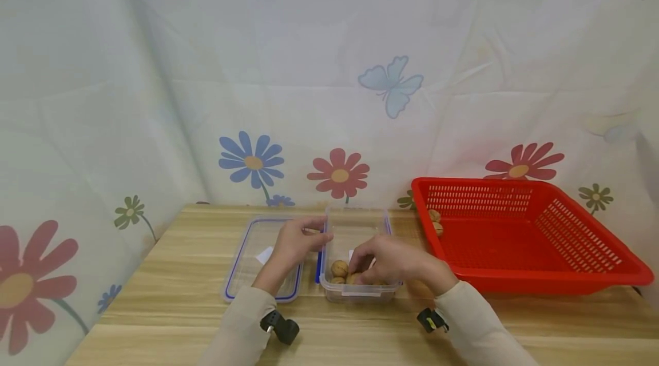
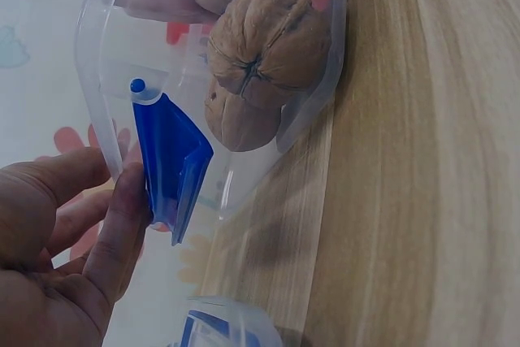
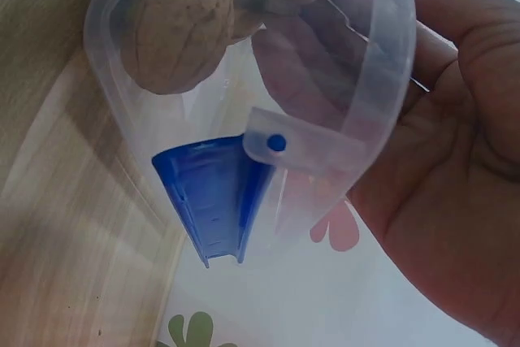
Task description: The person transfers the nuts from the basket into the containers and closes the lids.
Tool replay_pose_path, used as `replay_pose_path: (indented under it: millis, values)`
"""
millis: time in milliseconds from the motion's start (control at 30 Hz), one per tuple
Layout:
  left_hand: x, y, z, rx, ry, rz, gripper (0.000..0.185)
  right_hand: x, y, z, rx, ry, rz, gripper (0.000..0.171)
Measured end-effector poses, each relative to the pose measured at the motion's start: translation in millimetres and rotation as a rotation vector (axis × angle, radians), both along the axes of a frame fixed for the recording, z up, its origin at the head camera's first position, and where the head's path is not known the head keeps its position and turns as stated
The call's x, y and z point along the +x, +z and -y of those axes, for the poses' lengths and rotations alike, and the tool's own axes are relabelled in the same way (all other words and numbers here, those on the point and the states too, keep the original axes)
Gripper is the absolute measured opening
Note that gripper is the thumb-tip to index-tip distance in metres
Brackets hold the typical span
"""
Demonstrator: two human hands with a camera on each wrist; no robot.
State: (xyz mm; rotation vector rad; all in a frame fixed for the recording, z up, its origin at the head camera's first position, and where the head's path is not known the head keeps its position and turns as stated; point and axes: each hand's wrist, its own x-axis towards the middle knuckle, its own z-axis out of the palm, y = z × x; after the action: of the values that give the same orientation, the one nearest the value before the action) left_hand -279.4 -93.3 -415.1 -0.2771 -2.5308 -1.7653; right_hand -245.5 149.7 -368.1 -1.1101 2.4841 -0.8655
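Note:
A clear plastic box [image 1: 357,229] stands on the table with several walnuts [image 1: 340,268] at its near end. At the box's left rim, my left hand [image 1: 294,242] grips the edge between thumb and fingers; the left wrist view has the hand beside a blue latch [image 2: 169,156] that hangs unclipped. My right hand [image 1: 393,260] reaches over the right rim into the box, with fingers curled at a walnut [image 1: 354,278] there. Through the clear wall in the right wrist view, its fingers lie against that walnut, next to another walnut [image 3: 180,26]. Another blue latch [image 3: 213,193] hangs down on that side.
The box's clear lid [image 1: 242,277], with a blue seal, lies flat on the wooden table [image 1: 170,297] to the left. A large red basket [image 1: 494,240] stands at the right, with walnuts [image 1: 436,223] at its left wall. Behind hangs a flowered curtain [image 1: 309,97].

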Motion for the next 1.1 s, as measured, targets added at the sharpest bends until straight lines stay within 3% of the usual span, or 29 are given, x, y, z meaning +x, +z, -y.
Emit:
replay_pose_path:
  millis: [300, 700, 1100]
  values:
    - [0.8, 1.3, 1, -0.013, 0.002, -0.002, 0.045, 1.8, 7.1, -4, -0.017, -0.022, 0.055, 0.015]
    - [2.0, -0.2, 0, 0.012, -0.009, -0.004, 0.046, 4.1, 25.7, -24, -0.05, -0.107, 0.013, 0.018]
    - [1.6, 0.0, 0, 0.003, -0.004, -0.012, 0.046, 11.8, 73.9, -56, -0.103, -0.232, -0.112, 0.026]
